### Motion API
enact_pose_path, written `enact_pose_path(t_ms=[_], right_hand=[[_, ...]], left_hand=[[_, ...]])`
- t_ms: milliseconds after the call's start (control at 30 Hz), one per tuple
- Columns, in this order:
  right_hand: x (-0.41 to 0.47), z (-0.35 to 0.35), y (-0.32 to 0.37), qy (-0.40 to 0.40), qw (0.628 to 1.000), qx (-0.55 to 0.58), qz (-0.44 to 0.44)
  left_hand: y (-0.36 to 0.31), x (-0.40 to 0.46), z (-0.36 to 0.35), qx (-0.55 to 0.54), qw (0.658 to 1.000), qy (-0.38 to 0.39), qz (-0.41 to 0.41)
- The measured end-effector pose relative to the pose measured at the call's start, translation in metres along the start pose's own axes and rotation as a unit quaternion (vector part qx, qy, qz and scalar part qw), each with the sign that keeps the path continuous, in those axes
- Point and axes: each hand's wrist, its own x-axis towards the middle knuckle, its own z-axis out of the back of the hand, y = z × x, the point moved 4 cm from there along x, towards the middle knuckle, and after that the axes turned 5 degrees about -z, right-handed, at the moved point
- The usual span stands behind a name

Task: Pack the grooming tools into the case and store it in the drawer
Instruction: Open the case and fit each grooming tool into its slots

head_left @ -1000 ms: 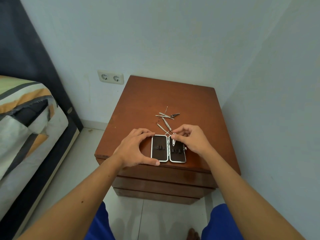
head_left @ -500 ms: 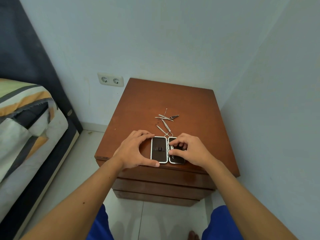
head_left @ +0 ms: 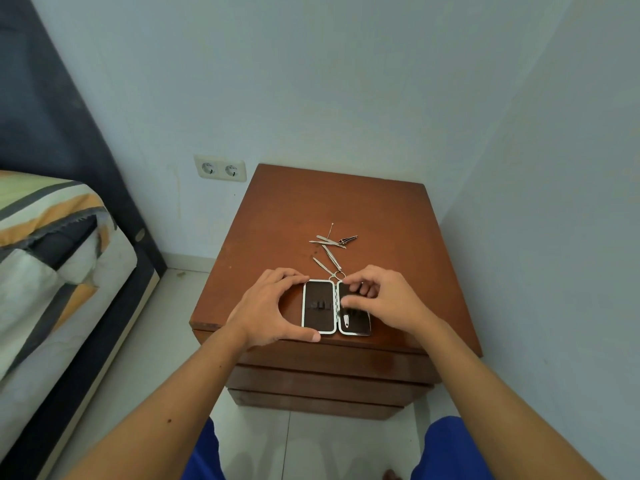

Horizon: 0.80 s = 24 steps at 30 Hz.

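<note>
Lying open flat at the near edge of the nightstand (head_left: 381,209), the case (head_left: 320,306) shows two dark halves with silver rims, hinge down the middle. Left half has a row of small dark loops. Right half holds one silver tool (head_left: 347,319), pointed tip toward the near edge, upper part hidden under fingers. Left hand (head_left: 268,308) brackets the case's left side: fingertips on the far left corner, thumb along the near edge, fingers curved round it. Right hand (head_left: 384,303) sits over the right half, fingers curled, thumb and index pressing on the tool; whether it pinches or just pushes cannot be told. Loose tools (head_left: 330,249) lie on the wood just beyond the case: small scissors (head_left: 327,266) with ring handles almost touching the case's far edge, plus thin metal pieces and a clipper-like item in a small pile farther back. Drawers (head_left: 329,375) below look closed. Wall socket (head_left: 220,169) far left, bed (head_left: 52,254) at left, blue shorts (head_left: 446,448) at the bottom.
</note>
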Motion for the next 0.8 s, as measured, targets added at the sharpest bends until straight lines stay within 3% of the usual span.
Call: enact_pose_path(t_ms=[200, 467, 567, 667, 800], right_hand=[[0.069, 0.022, 0.000, -0.147, 0.986, -0.057, -0.049], [0.110, 0.014, 0.002, -0.060, 0.966, -0.249, 0.034], [0.107, 0.015, -0.001, -0.068, 0.960, -0.270, 0.043], [0.097, 0.024, -0.004, -0.132, 0.965, -0.227, 0.028], [0.066, 0.033, -0.004, -0.192, 0.981, -0.018, -0.018]], left_hand=[[0.002, 0.001, -0.002, -0.003, 1.000, 0.011, 0.002], [0.002, 0.001, 0.000, -0.002, 1.000, 0.008, -0.005], [0.003, 0.000, 0.000, -0.004, 1.000, 0.008, -0.006], [0.003, 0.000, -0.001, -0.004, 1.000, 0.006, -0.006], [0.003, 0.000, 0.000, -0.001, 1.000, 0.005, -0.009]])
